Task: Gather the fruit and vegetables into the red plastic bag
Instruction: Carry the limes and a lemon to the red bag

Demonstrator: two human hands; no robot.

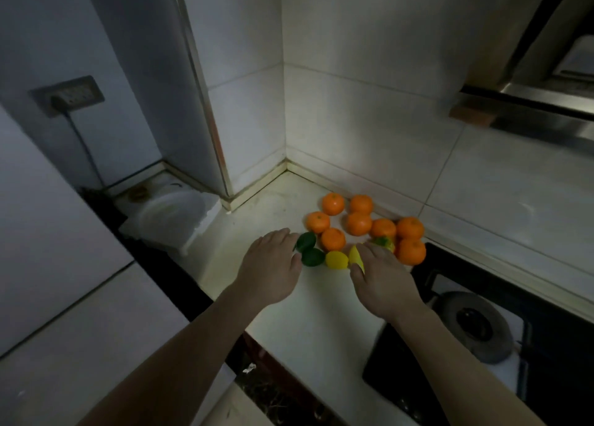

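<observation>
Several oranges (359, 223) lie in a cluster on the white counter (308, 316) near the tiled corner. In front of them sit two green limes (306, 241) (313, 258) and a yellow lemon (336, 260). My left hand (273, 265) reaches palm down, its straight fingertips touching the upper lime. My right hand (382, 273) lies over a second yellow lemon (355, 256), pinching it between thumb and fingers. A green and yellow fruit (383, 242) peeks out past its fingertips. No red bag is in view.
A black gas hob (546, 355) with a round burner (475, 326) sits right of the fruit, touching the nearest orange. A white plastic container (173, 215) stands at the counter's left end. A range hood (530, 117) hangs upper right.
</observation>
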